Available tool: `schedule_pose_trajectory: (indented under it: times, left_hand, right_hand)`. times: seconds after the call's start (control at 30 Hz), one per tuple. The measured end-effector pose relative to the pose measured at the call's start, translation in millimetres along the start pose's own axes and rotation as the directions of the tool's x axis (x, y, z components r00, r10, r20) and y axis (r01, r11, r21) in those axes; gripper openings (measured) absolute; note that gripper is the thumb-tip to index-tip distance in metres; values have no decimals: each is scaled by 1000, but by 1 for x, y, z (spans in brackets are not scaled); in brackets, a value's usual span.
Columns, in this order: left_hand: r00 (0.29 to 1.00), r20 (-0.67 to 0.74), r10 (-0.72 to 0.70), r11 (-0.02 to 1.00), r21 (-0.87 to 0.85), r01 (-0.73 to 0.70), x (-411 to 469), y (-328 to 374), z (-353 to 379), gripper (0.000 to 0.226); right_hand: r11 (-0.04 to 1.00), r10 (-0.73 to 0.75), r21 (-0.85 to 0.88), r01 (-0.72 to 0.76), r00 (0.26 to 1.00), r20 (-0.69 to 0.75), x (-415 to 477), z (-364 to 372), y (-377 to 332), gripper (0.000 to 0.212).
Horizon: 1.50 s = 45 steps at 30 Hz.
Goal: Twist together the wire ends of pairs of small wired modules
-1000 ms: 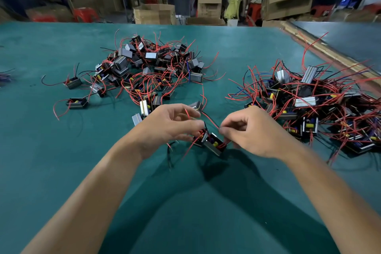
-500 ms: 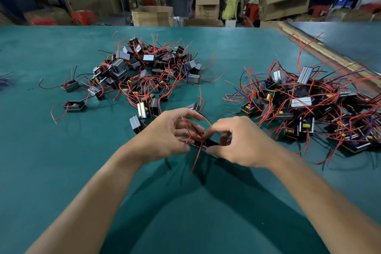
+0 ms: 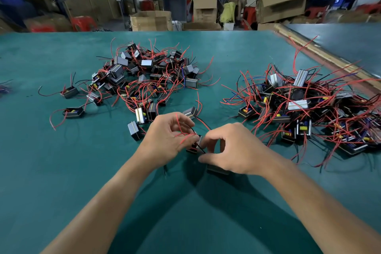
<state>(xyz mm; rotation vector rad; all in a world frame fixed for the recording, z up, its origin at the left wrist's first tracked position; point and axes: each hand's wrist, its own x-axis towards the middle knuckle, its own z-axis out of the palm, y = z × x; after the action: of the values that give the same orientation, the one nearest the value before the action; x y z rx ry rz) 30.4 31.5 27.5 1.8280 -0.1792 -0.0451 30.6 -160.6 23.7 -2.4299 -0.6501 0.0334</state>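
My left hand (image 3: 167,138) and my right hand (image 3: 233,148) meet at the middle of the green table (image 3: 61,171). Between them sit two small black wired modules: one (image 3: 194,146) at my left fingertips, the other (image 3: 217,170) under my right palm, mostly hidden. My left fingers pinch thin red wires (image 3: 181,130) that loop over the hand. A black wire (image 3: 201,147) runs between the two hands, pinched by my right thumb and forefinger. Whether the wire ends are joined is hidden by the fingers.
A heap of single modules with red wires (image 3: 148,74) lies at the back left, with strays (image 3: 73,112) to its left. A bigger tangled heap (image 3: 309,109) fills the right. Cardboard boxes (image 3: 151,20) and seated people are beyond the table's far edge.
My hands have come closer together and risen in the view. The two modules, side by side before, now sit one at each hand, and the red wires loop over my left fingers.
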Motion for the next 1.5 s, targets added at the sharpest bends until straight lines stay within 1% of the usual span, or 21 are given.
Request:
schedule_pose_trajectory:
  times: [0.13, 0.27, 0.43, 0.53, 0.63, 0.7, 0.8, 0.87, 1.0, 1.1, 1.23, 1.33, 1.5]
  left_hand:
    - [999, 25, -20, 999, -32, 21, 0, 0, 0, 32]
    - [996, 86, -10, 1000, -11, 11, -3, 2, -2, 38]
    - [998, 62, -11, 1000, 2, 11, -3, 3, -1, 35]
    - [996, 82, -31, 999, -22, 33, -3, 1, -1, 33]
    - [997, 78, -26, 999, -34, 29, -4, 0, -1, 31]
    - [998, 58, -8, 1000, -12, 8, -3, -1, -1, 29]
    - [1000, -23, 18, 999, 51, -17, -1, -2, 0, 23]
    - [998, -59, 0, 1000, 19, 1, 1, -3, -2, 19]
    - [996, -89, -21, 1000, -1, 21, 2, -3, -4, 16]
    - [994, -103, -28, 999, 13, 29, 2, -2, -4, 14]
    - [991, -135, -2, 995, 97, 15, 2, -3, -5, 15]
    - [986, -167, 14, 984, 175, 16, 3, -4, -6, 21]
    - [984, -177, -25, 975, 214, 64, 3, -5, -10, 46]
  right_hand:
    - [1000, 1, 12, -1, 1000, 0, 1, 0, 0, 22]
    - [999, 8, 36, -8, 1000, -21, 0, 0, 1, 36]
    - [999, 6, 52, -6, 1000, -10, 0, 0, 0, 48]
    - [999, -4, 38, 4, 1000, 3, 0, 0, 0, 50]
    - [999, 10, 34, -10, 1000, -2, 0, -1, 1, 45]
    - [1000, 18, 24, -18, 1000, -2, 0, -1, 2, 39]
    - [1000, 16, 24, -16, 1000, -6, 0, -1, 1, 21]
    - [1000, 18, 25, -17, 1000, -16, 1, -2, 0, 13]
    - [1000, 0, 22, 2, 998, -64, 0, -5, -1, 10]
    - [1000, -6, 10, 7, 996, -84, 0, -7, -2, 17]
    - [999, 12, 30, -9, 996, -86, 0, -8, -2, 15]
    - [999, 25, 44, -21, 994, -103, 0, -10, -2, 14]
    - [996, 41, 84, -33, 994, -103, 0, -8, -1, 11]
